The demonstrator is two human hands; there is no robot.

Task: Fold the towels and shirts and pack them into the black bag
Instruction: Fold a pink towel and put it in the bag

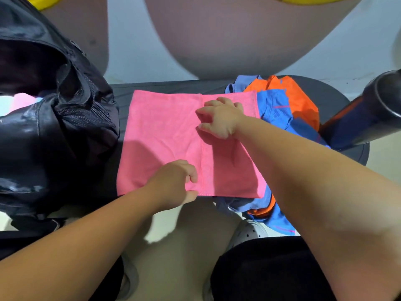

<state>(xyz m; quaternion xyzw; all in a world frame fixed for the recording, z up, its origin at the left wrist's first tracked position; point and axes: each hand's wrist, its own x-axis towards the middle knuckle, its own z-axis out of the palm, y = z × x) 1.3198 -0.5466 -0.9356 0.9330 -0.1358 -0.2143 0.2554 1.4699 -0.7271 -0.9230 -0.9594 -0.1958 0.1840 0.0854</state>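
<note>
a dark grey round table (338, 94) stands on a pale floor (165, 222). at its right edge a dark cylinder (366, 114) leans, streaked orange. a white shoe (249, 232) with holes lies below. mauve rounded shapes (227, 35) and yellow bits (45, 2) show at top.

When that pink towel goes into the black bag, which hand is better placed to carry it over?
Probably the left hand: it pinches the pink towel at its near edge, on the side where the open black bag sits. The right hand touches it farther off, toward the shirts.
</note>
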